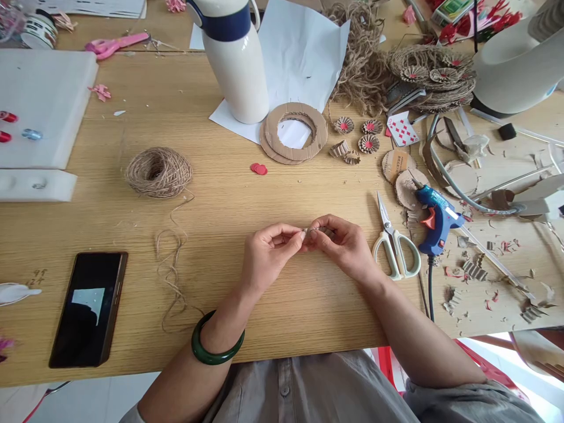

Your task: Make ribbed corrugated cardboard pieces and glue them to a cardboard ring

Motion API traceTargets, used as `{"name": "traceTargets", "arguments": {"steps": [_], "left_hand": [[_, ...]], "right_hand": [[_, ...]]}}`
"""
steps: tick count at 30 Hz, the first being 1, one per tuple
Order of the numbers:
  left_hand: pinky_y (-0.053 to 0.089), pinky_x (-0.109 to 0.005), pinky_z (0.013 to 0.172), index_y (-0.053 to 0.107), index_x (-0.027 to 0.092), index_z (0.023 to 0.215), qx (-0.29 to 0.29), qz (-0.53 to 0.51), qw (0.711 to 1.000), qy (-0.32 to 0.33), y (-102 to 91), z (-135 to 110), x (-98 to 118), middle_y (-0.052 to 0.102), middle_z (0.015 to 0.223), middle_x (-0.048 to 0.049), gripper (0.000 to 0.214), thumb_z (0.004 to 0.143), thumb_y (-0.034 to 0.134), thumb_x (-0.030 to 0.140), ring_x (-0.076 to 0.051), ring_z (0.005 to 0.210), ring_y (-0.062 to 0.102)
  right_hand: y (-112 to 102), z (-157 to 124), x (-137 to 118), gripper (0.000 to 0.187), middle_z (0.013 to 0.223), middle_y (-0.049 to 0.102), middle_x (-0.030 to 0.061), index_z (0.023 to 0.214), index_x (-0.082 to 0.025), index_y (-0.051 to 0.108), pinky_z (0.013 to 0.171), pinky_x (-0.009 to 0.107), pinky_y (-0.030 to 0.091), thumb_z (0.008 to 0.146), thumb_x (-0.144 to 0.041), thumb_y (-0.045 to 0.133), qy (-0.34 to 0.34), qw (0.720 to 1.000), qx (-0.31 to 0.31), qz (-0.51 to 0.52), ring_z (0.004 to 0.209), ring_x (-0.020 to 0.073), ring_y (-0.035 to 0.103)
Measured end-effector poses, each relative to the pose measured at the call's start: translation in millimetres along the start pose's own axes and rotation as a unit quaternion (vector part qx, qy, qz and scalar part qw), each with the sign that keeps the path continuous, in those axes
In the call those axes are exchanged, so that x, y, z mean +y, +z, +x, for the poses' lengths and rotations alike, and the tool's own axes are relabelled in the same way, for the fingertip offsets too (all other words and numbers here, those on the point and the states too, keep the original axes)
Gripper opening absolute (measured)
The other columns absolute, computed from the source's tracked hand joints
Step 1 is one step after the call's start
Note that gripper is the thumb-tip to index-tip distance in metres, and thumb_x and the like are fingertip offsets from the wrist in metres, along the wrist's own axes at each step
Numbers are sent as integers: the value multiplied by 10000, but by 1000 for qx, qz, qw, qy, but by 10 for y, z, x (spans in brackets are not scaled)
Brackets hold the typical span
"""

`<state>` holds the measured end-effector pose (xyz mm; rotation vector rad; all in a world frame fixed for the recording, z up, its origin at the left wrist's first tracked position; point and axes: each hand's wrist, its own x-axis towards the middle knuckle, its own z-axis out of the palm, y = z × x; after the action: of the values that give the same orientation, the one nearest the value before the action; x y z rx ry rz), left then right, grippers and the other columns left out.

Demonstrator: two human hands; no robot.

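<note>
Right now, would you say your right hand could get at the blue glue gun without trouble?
Probably yes: the right hand sits near the blue glue gun; only the scissors lie between, and it could likely pass over them.

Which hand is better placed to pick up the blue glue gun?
Probably the right hand: it is nearer the glue gun, with only the scissors between them. The left hand is farther off, and both hands pinch a small strip.

Right hand (341, 247) — just left of the scissors (388, 230).
</note>
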<state>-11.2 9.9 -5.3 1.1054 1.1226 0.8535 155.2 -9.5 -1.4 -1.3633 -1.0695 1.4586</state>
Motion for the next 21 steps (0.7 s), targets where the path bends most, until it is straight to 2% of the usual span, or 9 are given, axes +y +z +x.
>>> {"name": "traceTargets", "arguments": {"steps": [6, 13, 21], "left_hand": [[627, -261, 653, 735, 155, 781, 19, 0, 1000, -7, 18, 1, 28, 775, 730, -34, 157, 784, 755, 311, -176, 645, 744], [633, -258, 673, 736, 153, 800, 40, -12, 999, -1, 27, -1, 1, 780, 765, -32, 164, 772, 765, 311, -168, 661, 744], [617, -227, 661, 732, 162, 799, 46, 32, 998, 35, 25, -6, -42, 775, 763, -22, 130, 804, 736, 292, -158, 671, 743]], "right_hand": [[5, -3, 8, 369, 731, 685, 31, 876, -174, 645, 677, 296, 553, 804, -525, 732, 3, 1000, 0, 0, 694, 165, 672], [0, -7, 12, 382, 729, 663, 23, 885, -171, 636, 644, 289, 528, 810, -536, 719, -7, 1000, -10, -21, 665, 152, 643], [20, -10, -5, 359, 691, 636, 6, 865, -163, 631, 614, 260, 482, 807, -503, 733, -1, 1000, -9, -3, 644, 130, 607]]}}
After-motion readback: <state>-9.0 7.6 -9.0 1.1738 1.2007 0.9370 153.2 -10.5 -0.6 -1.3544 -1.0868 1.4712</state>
